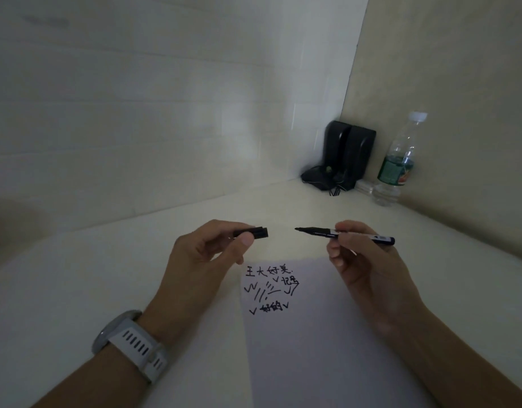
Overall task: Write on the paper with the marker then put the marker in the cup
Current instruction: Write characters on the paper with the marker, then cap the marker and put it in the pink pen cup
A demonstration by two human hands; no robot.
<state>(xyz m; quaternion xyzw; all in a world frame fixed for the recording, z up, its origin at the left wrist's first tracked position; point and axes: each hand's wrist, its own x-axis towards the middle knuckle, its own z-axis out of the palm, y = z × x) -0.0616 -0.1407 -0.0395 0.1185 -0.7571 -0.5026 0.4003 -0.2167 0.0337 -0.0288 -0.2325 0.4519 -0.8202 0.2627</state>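
Above paper point(312, 334), cap point(255, 232) apart from marker point(342, 232)

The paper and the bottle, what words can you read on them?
paper: "王大好美." on the top line.
Paper, below: "记号" perhaps, ticks and strokes, then "好的"; scrawled, so uncertain.
bottle label: too blurred to read.
marker label: too small to read.

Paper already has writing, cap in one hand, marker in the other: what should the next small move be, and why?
Probably bring the two hands together and push the black cap, pinched in the left hand, onto the bare tip of the black marker in the right hand. The white paper sheet already carries writing, and cap opening and tip face each other across a gap. No cup is in view.
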